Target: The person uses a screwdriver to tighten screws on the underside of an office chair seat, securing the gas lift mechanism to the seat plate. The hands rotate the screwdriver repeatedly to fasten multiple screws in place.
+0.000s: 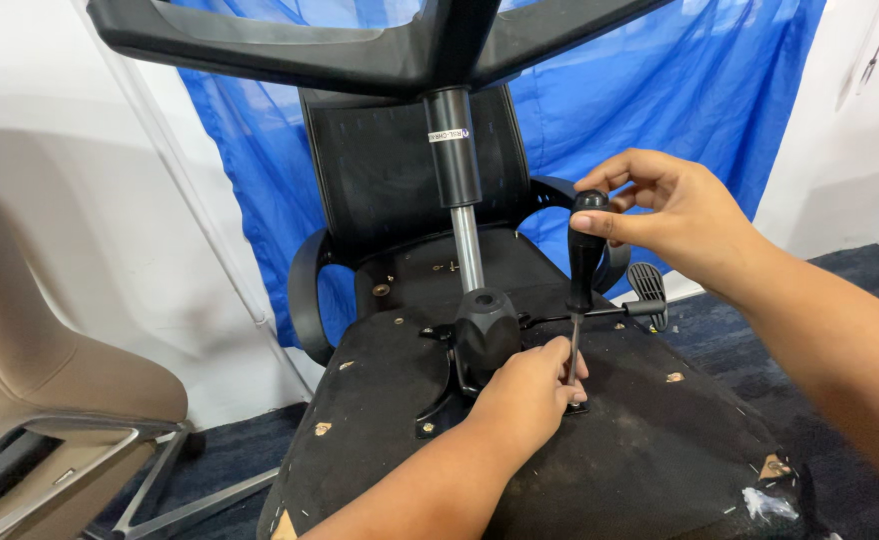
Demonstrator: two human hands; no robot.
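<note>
In the head view, an office chair is seen upturned, the flat underside of its seat facing up and covered in dusty black fabric stapled along the edge. A screwdriver is held upright near the middle of the seat, its thin steel shaft set down at the black metal plate bolted there. The right hand is curled over the top of the smooth black handle, thumb and fingers pinched around it. The left hand is closed low about the shaft, fingertips pressed together at the tip, resting on the seat. Just beside the left hand rises the rounded black housing, from which the shiny gas cylinder stands up to the star base overhead. A lever runs out to the right, ending in a ribbed paddle. Open seat surface lies toward the right and near edges. A tan chair is seen at left, well apart, and a blue sheet hangs behind.
</note>
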